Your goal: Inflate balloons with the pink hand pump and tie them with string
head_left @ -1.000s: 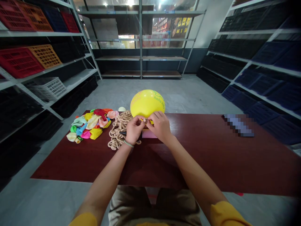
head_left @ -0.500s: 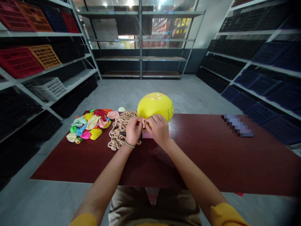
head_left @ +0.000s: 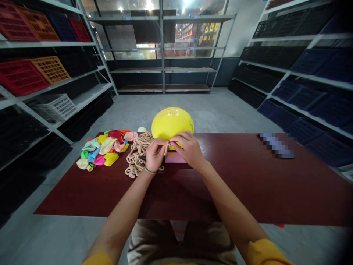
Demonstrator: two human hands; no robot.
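Observation:
My left hand (head_left: 154, 154) and my right hand (head_left: 190, 149) meet over the table, fingertips pinched on a short end of beige rope (head_left: 166, 148). Just behind them is an inflated yellow balloon (head_left: 171, 123) with printed writing; its neck is hidden by my fingers, so I cannot tell how the rope sits on it. Beside my left hand lies a heap of thick beige rope (head_left: 135, 158) in loose loops. Under my hands a pink box-like thing (head_left: 175, 158) partly shows.
Deflated balloons (head_left: 101, 148) in several colours lie at the table's left. A pale round thing (head_left: 142, 129) shows behind the rope. A blurred-out flat object (head_left: 277, 145) rests at the right of the dark red table (head_left: 234, 184). Shelves with crates (head_left: 24, 77) flank both sides.
The yellow balloon has shifted left and turned a little. My fingers stay pinched together at the rope, which now hangs lower. The view has moved slightly.

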